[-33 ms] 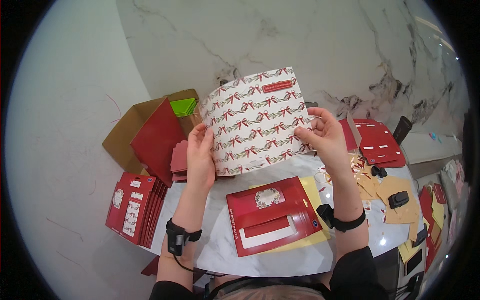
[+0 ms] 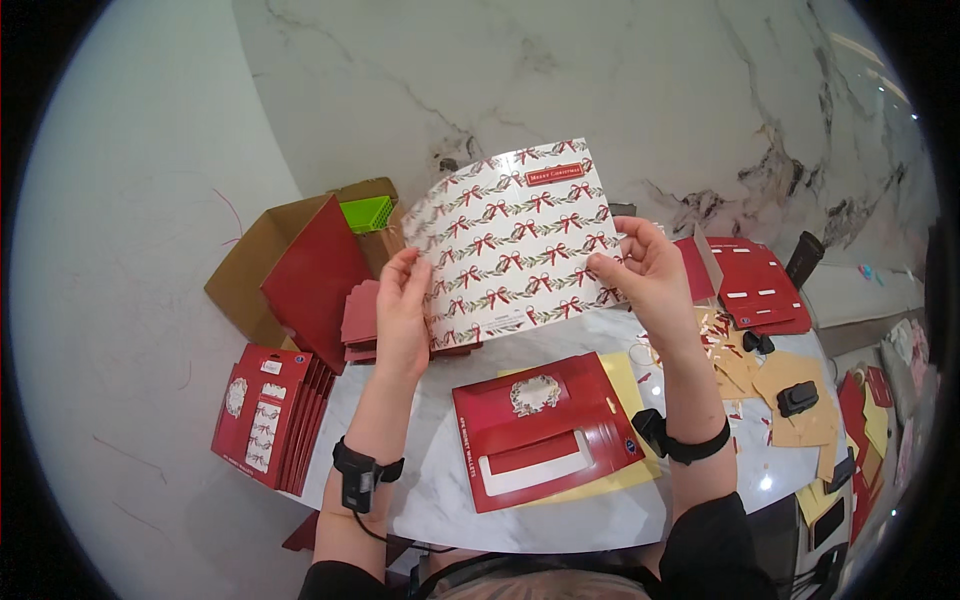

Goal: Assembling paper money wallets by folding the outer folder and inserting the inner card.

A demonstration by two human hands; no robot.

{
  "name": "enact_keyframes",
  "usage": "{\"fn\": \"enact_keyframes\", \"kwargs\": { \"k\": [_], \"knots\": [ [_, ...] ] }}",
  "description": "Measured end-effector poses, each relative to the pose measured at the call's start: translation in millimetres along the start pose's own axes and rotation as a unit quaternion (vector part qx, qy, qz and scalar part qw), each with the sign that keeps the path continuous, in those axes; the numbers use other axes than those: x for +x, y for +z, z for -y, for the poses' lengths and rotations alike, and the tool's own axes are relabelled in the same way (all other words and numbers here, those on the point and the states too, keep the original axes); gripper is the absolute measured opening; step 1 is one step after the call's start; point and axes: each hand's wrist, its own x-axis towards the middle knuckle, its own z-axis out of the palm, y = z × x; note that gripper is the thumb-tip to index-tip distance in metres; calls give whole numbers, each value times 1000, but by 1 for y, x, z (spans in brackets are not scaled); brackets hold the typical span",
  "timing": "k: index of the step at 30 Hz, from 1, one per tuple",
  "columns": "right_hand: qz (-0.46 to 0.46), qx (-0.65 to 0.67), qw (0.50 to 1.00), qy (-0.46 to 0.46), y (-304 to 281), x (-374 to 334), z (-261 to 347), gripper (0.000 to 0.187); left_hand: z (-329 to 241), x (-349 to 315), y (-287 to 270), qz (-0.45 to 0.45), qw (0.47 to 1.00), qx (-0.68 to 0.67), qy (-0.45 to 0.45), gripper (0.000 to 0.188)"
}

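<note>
Both my hands hold up a white printed card sheet (image 2: 520,240) with rows of green garlands and red bows and a small red label near its top right. My left hand (image 2: 402,305) pinches its lower left edge, and the sheet's left side curves. At the right edge, my right hand (image 2: 645,275) grips it with the thumb in front and fingers behind. Below, a red card packet (image 2: 545,390) with a cut-out window and a wreath print lies flat on the marble table (image 2: 420,470). Yellow paper (image 2: 600,490) shows under that packet.
Left stands a stack of filled red packets (image 2: 262,415), with an open cardboard box (image 2: 245,265) behind holding a green basket (image 2: 367,214). At right are more red packets (image 2: 755,285), paper scraps (image 2: 715,335), tan paper pieces (image 2: 800,430) and a small black device (image 2: 797,399).
The sheet has tilted slightly and its lower edge has shifted a little; its printed label is sharper. Both hands keep their hold.
</note>
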Motion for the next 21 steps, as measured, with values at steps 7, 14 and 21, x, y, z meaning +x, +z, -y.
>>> {"fn": "enact_keyframes", "kwargs": {
  "k": [7,14,21],
  "knots": [
    [41,-9,998,40,8,-4,-6,40,-25,-18,31,106,974,-101,-175,58],
    [68,-89,994,13,10,-5,-34,48,-32,-24,37,139,971,-179,-79,42],
    [-65,-402,900,-158,27,-12,-17,57,-23,-23,40,55,985,-165,-19,33]
  ]
}}
